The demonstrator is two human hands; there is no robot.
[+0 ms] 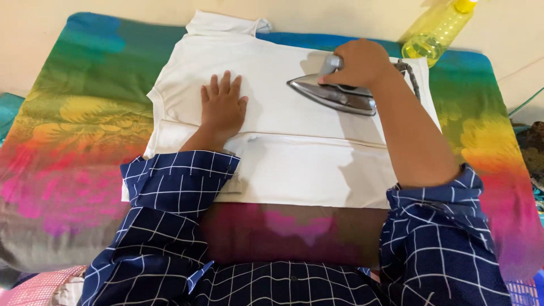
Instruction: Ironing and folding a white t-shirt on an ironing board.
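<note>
A rainbow-coloured cloth (79,113) covers the surface, and a pale wall stands behind it. On the cloth lies a white garment (294,164), folded. My left hand (222,105) rests flat on the garment, fingers spread wide. My right hand (360,62) is closed around the handle of a metal iron (334,93), which sits on the garment, right of my left hand. A yellow bottle (436,31) stands beyond the garment.
</note>
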